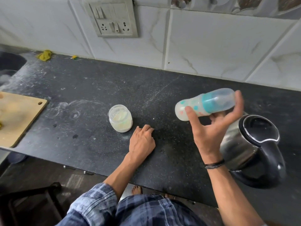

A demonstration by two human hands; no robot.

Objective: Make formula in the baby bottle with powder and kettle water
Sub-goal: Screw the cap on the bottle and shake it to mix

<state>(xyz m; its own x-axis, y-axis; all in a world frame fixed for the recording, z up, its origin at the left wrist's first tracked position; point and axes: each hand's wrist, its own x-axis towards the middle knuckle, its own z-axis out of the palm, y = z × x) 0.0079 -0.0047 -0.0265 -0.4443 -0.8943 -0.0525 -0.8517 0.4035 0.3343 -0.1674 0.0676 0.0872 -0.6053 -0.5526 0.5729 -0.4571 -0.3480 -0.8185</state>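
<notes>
My right hand (pixel 210 132) grips the baby bottle (pixel 205 103), tipped sideways in the air just left of the kettle (pixel 250 144). My left hand (pixel 141 141) rests loosely curled on the counter (pixel 97 88) beside the powder jar (pixel 120 119).

You have soft, fairly bright light here, and the white wall tiles (pixel 211 39) come out pale and a little washed. Your dark worktop (pixel 97 88) gives a dull sheen, with only a faint, diffuse shadow beside your left hand (pixel 141 141). The steel kettle (pixel 236 144) throws bright streaks of glare off its body and lid rim. Your right hand (pixel 210 132) and the baby bottle (pixel 216 101) are smeared by motion blur. Tile lines bow toward the edges, and the floor at lower left is dim.
</notes>
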